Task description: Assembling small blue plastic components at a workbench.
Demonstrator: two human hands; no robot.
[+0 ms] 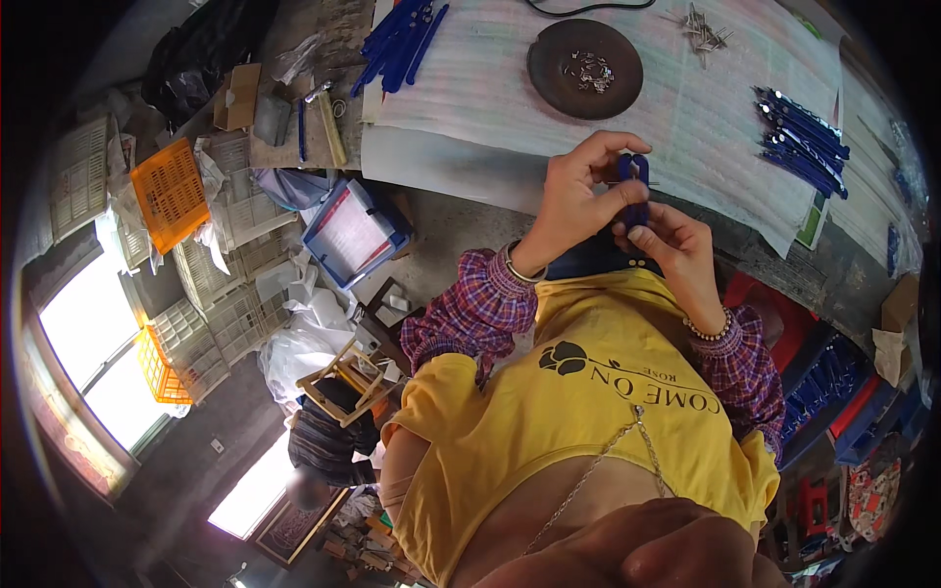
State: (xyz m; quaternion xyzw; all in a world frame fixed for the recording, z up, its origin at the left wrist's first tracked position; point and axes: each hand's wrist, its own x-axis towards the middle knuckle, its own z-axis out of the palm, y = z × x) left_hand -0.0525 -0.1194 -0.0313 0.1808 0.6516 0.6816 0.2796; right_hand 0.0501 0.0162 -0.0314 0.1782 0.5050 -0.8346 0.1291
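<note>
Both hands pinch one small blue plastic clip (635, 191) just below the round rusty metal dish (585, 69): left hand (578, 196) closed around its side, right hand (667, 240) steadying its lower end, apparently for assembly.
</note>
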